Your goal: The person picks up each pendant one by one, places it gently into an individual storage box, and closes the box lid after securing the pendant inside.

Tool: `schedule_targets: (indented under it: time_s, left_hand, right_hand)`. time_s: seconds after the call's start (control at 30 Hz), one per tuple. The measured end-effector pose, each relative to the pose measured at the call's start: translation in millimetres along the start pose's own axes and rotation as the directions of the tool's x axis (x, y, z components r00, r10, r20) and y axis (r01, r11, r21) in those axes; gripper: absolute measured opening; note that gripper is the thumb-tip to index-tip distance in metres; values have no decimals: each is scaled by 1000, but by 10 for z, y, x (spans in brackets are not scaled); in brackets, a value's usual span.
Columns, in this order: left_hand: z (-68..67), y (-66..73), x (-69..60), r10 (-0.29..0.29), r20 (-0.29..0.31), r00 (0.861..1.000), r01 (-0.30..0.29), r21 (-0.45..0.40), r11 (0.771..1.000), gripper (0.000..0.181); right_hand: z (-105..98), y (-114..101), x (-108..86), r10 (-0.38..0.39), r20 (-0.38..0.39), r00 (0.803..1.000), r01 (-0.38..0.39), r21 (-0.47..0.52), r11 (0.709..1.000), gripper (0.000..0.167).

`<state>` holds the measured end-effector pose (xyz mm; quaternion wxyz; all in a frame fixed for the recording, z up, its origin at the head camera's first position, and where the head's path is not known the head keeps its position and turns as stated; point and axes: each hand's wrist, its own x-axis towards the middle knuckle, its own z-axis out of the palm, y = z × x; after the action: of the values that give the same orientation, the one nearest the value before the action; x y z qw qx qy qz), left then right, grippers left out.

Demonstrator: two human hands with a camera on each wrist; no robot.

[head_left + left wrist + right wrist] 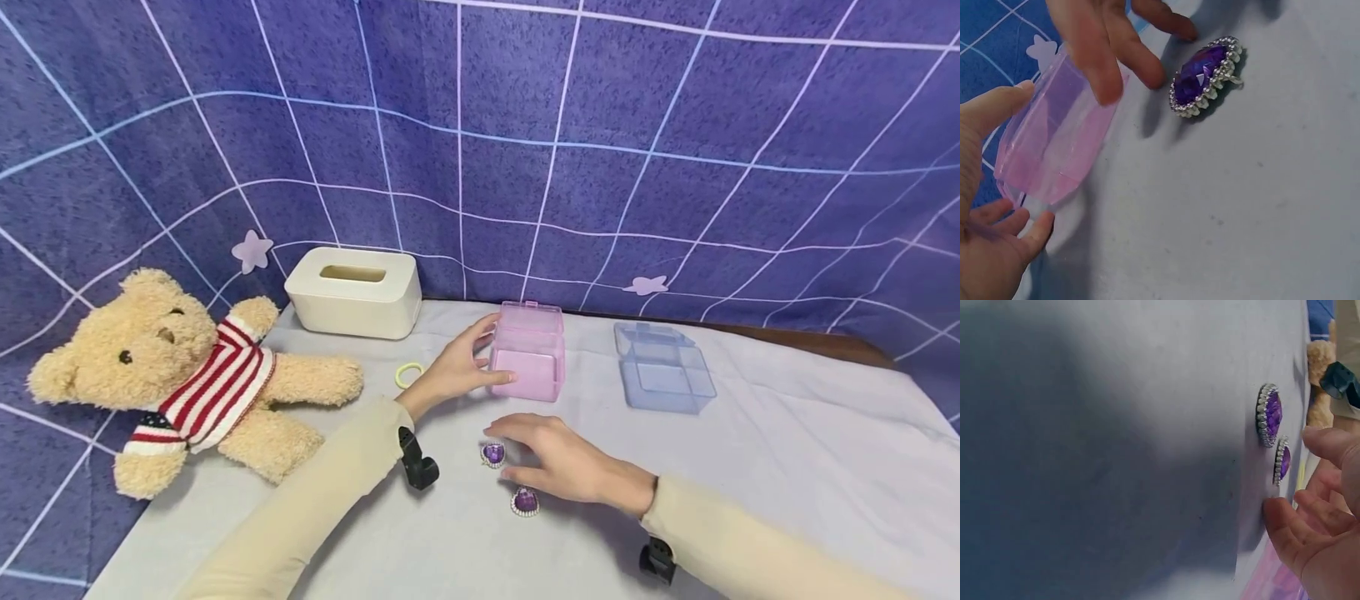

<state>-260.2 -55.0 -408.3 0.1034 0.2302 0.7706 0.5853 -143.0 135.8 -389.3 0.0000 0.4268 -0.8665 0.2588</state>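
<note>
A clear pink plastic box (pixel 527 371) stands with its lid raised. My left hand (pixel 459 367) holds it at its left side, thumb across the front and fingers spread along the side; the left wrist view shows this hand around the pink box (pixel 1060 137). My right hand (pixel 558 458) hovers low over the cloth with loosely bent fingers and nothing in its grasp. Close to its fingertips lies a purple gem ornament (pixel 492 454) with a silvery beaded rim. Below the thumb is a second purple gem ornament (pixel 525 502), shown larger in the right wrist view.
A clear blue box (pixel 665 371), lid raised, stands to the right. A cream tissue box (pixel 354 292) is at the back left, near a yellow-green ring (pixel 406 375). The teddy bear (pixel 202 375) lies at the left. Behind the white cloth hangs a blue gridded curtain (pixel 525 167).
</note>
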Motion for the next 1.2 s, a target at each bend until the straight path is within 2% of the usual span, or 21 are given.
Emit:
schedule_targets:
  time_s: [0.17,0.27,0.43,0.63,0.77,0.9,1.03,1.2]
  left_hand:
    - [-20,-28,-3,-32,23,999,32,4,999,91]
    - [-16,-35,7,-25,31,999,24,4,1000,88]
    - [-23,-21,4,-22,2,1000,22,31,999,84]
    - [-16,-48,2,-16,7,1000,16,10,1000,85]
    - [-16,-34,3,-16,7,1000,16,9,1000,86]
    - [-37,-27,-1,-16,-10,1000,16,50,999,85]
    - [-33,-37,14,-2,-2,1000,2,60,998,85]
    - [-3,-43,39,0,13,1000,-1,17,1000,81]
  right_hand:
    - [48,-3,95,-44,46,998,46,-53,998,36]
    - [88,3,118,-74,58,996,80,-114,990,26]
    - [112,-12,151,-111,69,991,122,-190,974,17]
    - [104,-14,166,-89,94,992,104,-174,979,16]
    - [28,-28,164,-85,94,992,98,-143,985,16]
    - [-121,-53,170,-133,34,991,136,-129,982,19]
    - [-308,-34,170,-172,-78,982,162,-124,979,24]
    - [-531,49,198,-141,-194,971,119,-118,986,29]
